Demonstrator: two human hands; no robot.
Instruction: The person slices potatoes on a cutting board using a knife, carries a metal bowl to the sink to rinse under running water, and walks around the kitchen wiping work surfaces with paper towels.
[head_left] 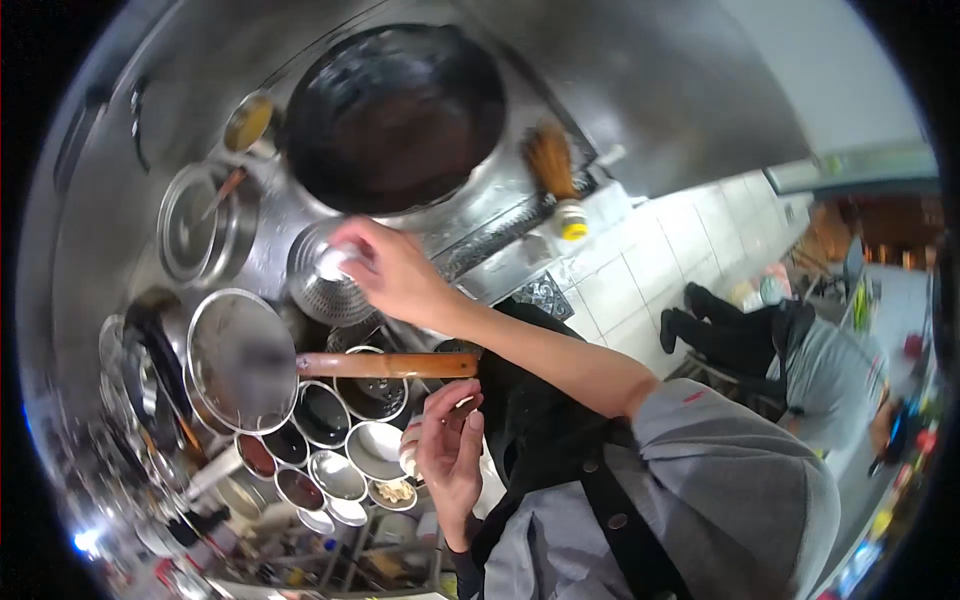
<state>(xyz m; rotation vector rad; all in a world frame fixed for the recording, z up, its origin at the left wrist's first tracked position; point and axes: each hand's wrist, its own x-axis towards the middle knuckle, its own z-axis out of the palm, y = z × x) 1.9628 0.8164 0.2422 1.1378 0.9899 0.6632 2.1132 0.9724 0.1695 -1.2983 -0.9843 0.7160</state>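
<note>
My right hand (377,268) has its fingers closed on a small pale, shiny thing (335,263), too blurred to name. It is above a round perforated metal strainer (325,285), whose rim is partly hidden. Lower down, my left hand (452,450) has loosely curled fingers with the thumb apart; I see nothing between them. A white thing with red stripes (409,449) shows beside its fingers, partly covered. Just above the left hand lies the wooden handle (390,365) of a large metal ladle or strainer (240,362).
A big dark wok (395,120) sits on the steel stove, with a bristle brush (550,165) to its right. Beyond are a lidded pot (190,225) and a small cup of yellow liquid (250,123). Several seasoning bowls (340,475) cluster below. Another person (825,360) is bent over at right.
</note>
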